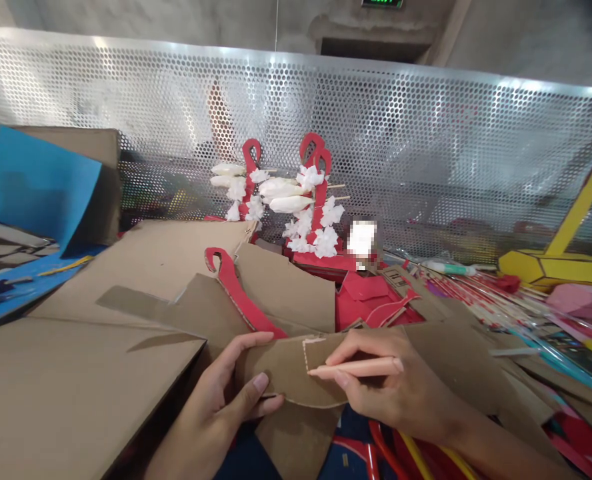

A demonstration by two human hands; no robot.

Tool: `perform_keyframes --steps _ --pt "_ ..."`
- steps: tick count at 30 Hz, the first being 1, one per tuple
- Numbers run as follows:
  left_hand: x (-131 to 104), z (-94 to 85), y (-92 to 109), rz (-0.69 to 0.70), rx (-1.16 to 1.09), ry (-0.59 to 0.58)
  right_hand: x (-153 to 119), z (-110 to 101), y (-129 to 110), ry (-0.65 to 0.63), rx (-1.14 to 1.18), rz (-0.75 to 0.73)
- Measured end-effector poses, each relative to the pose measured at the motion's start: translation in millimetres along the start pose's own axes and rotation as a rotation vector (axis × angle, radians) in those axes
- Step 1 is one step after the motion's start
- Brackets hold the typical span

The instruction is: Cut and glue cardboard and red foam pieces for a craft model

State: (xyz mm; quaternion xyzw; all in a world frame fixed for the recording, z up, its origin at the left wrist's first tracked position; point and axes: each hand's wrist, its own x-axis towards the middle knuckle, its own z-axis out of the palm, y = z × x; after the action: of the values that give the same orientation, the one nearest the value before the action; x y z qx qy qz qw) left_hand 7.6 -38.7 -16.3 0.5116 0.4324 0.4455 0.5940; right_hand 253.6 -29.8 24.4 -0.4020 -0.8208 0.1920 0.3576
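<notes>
1. Left hand (231,393): grip closed on the cardboard piece's (289,367) left end, some fingers hidden.
2. Right hand (391,380): grip pinching a pale-pink pen (371,367), its tip at the piece's dashed line (305,357).
3. Behind the piece: red strip (243,298), lower end hidden; bright pixelated patch (363,238), unreadable.

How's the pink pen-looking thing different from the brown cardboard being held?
The pink tool is long and slim, while the cardboard piece is wide, flat and curved along its lower edge. The pink tool sits in the right grip; the left grip holds the cardboard piece, which is brown with a pale dashed line. Both are held.
</notes>
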Motion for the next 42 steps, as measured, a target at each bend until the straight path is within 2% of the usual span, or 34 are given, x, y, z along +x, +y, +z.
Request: perform_keyframes --steps 7,16,25,30,32,42 --pt "-0.5 -0.3 0.6 0.009 0.006 0.007 -0.9 1.4 1.3 -0.04 -0.031 -0.045" --pt "-0.5 -3.3 -3.9 -0.006 0.004 -0.029 -2.9 2.0 5.7 -0.007 -0.007 -0.135" --pt "1.4 -4.0 -6.5 0.012 -0.008 -0.003 -3.8 -2.0 6.4 -0.044 0.067 -0.017" --pt "2.3 -5.5 -12.6 0.026 -0.021 0.022 -1.2 -14.3 14.3 0.074 0.236 0.147" --pt "3.0 -6.5 -15.5 0.029 -0.029 0.029 -0.8 -16.4 17.2 0.075 0.265 0.185" --pt "2.6 -8.3 -16.0 0.026 -0.019 0.022 -3.1 -14.6 12.9 0.078 0.171 0.24"
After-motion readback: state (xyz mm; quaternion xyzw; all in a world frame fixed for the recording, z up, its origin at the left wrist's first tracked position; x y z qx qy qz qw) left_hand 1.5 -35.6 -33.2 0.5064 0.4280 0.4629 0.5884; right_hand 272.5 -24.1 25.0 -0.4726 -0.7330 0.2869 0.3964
